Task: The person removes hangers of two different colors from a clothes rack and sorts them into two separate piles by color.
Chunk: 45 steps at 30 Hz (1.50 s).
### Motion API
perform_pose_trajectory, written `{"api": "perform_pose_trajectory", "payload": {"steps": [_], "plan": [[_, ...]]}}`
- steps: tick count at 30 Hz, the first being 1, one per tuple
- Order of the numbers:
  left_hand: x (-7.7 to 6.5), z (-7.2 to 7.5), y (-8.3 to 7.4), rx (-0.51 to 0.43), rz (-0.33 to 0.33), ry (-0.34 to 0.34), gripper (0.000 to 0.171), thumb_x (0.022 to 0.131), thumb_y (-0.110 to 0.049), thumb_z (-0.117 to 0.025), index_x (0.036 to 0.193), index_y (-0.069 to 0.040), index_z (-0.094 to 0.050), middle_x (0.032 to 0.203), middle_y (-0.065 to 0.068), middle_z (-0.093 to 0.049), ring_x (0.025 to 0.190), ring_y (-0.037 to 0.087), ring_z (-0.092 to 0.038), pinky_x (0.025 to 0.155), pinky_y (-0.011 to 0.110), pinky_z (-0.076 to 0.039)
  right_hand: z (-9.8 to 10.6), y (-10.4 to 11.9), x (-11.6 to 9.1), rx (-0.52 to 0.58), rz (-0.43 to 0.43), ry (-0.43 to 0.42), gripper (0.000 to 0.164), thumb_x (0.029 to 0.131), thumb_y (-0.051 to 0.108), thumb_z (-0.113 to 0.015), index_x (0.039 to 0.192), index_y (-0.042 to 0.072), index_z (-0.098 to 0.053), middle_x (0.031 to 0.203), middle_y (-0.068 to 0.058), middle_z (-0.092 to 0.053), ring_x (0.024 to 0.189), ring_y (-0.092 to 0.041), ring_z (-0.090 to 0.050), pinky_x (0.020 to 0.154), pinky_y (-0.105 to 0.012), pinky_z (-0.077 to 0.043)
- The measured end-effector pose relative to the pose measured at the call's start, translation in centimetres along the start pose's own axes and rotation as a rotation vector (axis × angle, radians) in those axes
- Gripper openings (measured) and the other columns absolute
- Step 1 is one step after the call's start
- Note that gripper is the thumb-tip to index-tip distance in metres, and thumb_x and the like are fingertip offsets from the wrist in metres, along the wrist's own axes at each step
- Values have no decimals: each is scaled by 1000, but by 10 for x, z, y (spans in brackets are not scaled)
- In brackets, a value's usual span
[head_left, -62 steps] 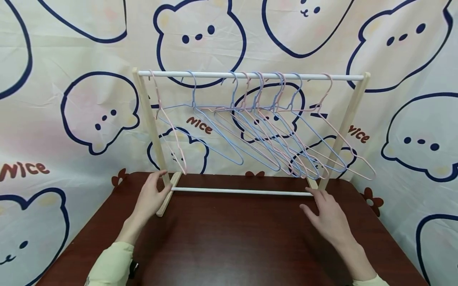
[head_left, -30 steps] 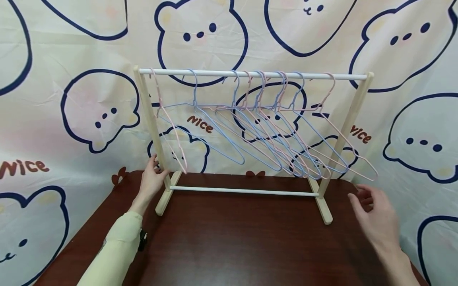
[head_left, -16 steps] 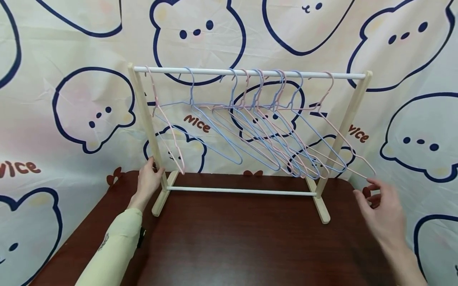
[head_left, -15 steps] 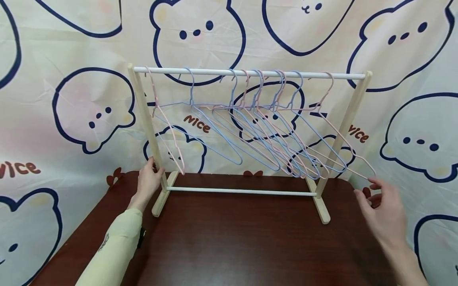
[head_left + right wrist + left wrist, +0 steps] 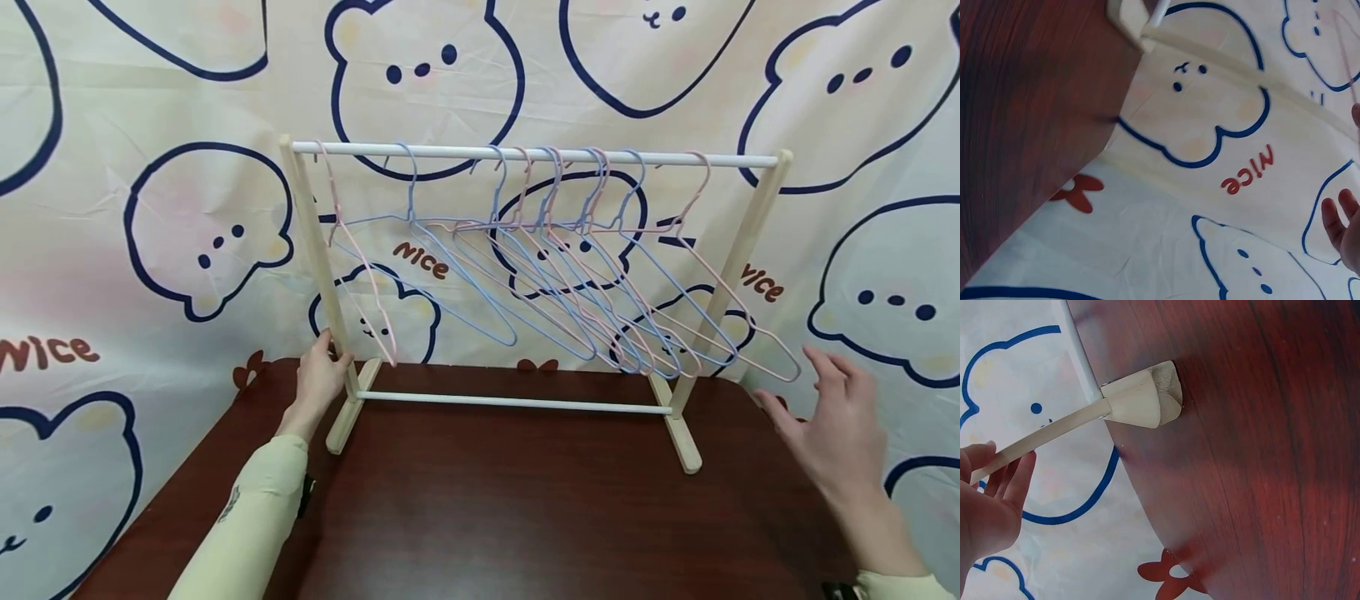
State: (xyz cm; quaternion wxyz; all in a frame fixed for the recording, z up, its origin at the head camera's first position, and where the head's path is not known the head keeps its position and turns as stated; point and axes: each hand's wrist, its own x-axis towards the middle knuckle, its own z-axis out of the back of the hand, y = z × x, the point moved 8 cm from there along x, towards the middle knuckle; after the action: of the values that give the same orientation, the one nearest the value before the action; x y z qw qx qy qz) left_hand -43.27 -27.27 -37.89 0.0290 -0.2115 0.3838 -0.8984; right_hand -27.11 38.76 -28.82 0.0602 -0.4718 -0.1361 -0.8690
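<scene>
In the head view, a clothes rack (image 5: 480, 152) with a white top bar and pale wooden posts carries several pink and blue wire hangers. My left hand (image 5: 318, 382) grips the left post low down, above its foot. The left wrist view has the thumb on one side of that post (image 5: 1054, 429) and the fingers (image 5: 1020, 481) on the other. Out to the right, my right hand (image 5: 847, 425) is in the air with fingers and thumb spread, holding nothing. Its fingertips are just beyond the outer end of the rightmost pink hanger (image 5: 680, 223). Only fingers of that hand show in the right wrist view.
The rack's feet (image 5: 684, 446) stand on a dark red-brown table (image 5: 510, 500), joined by a low white crossbar (image 5: 517, 403). Behind and beside the table hangs a pale cloth (image 5: 187, 100) printed with bear outlines, close to the rack.
Earlier both hands were low at the rack's base. The left has shifted up onto the left post. The right moved out to the pink hanger's tip, then drew away with its fingers spreading.
</scene>
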Motion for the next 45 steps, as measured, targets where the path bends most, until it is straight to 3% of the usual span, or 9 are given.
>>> {"api": "perform_pose_trajectory", "payload": {"steps": [5, 13, 18, 22, 26, 30, 33, 36, 45], "plan": [[2, 3, -2, 2, -10, -11, 43, 97, -11, -60, 138, -2, -47, 113, 30, -63, 95, 44, -65, 81, 56, -52, -12, -4, 10, 31, 86, 26, 105, 83, 86, -33, 152, 7, -34, 133, -35, -43, 111, -48, -42, 86, -56, -36], [0, 3, -2, 5, -4, -5, 42, 98, -11, -59, 137, -1, -47, 112, 29, -62, 95, 45, -65, 82, 56, -51, -23, -5, 22, 20, 159, 65, 103, 83, 83, -32, 153, 8, -33, 121, -32, -48, 94, -40, -46, 72, -35, -33], [-1, 1, -1, 10, -4, 2, 41, 98, -11, -58, 136, 0, -48, 113, 29, -61, 97, 46, -65, 83, 58, -50, -33, -8, 22, 53, 173, 112, 101, 82, 79, -33, 154, 9, -31, 119, -29, -52, 94, -41, -51, 72, -34, -35], [-1, 2, 1, 9, 9, -3, 40, 98, -11, -58, 135, -1, -48, 113, 28, -62, 98, 45, -65, 85, 59, -49, -37, -7, 24, 60, 141, 132, 81, 91, 44, -68, 154, 10, -31, 111, -26, -58, 94, -41, -53, 73, -35, -38], [0, 2, 1, -4, 15, -2, 40, 98, -11, -57, 136, -2, -49, 113, 28, -62, 97, 44, -65, 87, 59, -48, -37, -4, 26, 65, 127, 112, 94, 73, -2, -84, 153, 10, -36, 105, -23, -62, 93, -38, -56, 78, -21, -36], [0, 1, 1, -6, 19, -1, 42, 98, -11, -57, 138, -2, -48, 114, 28, -62, 98, 44, -65, 88, 59, -48, -34, 1, 27, 74, 163, 77, 82, 80, 5, -82, 151, 13, -41, 97, -20, -66, 90, -35, -58, 82, -6, -27], [1, 1, 2, -2, 27, 1, 42, 98, -11, -57, 138, -2, -48, 115, 28, -62, 98, 44, -65, 89, 59, -48, -32, 5, 27, 76, 207, 51, 65, 93, 33, -70, 149, 12, -45, 91, -18, -68, 85, -35, -60, 84, -3, -26], [1, 1, 3, -1, 28, 6, 42, 98, -12, -56, 138, -2, -48, 116, 28, -62, 100, 44, -65, 90, 59, -47, -26, 9, 27, 63, 258, -1, 69, 96, 58, -49, 146, 10, -49, 84, -18, -69, 76, -35, -62, 83, -2, -28], [3, -1, 2, -4, 35, 26, 43, 99, -13, -56, 140, -2, -46, 120, 29, -60, 102, 45, -64, 89, 59, -49, -12, 18, 26, 1, 350, -45, 71, 100, 60, -41, 141, 4, -53, 74, -19, -67, 61, -32, -61, 60, -29, -45]]}}
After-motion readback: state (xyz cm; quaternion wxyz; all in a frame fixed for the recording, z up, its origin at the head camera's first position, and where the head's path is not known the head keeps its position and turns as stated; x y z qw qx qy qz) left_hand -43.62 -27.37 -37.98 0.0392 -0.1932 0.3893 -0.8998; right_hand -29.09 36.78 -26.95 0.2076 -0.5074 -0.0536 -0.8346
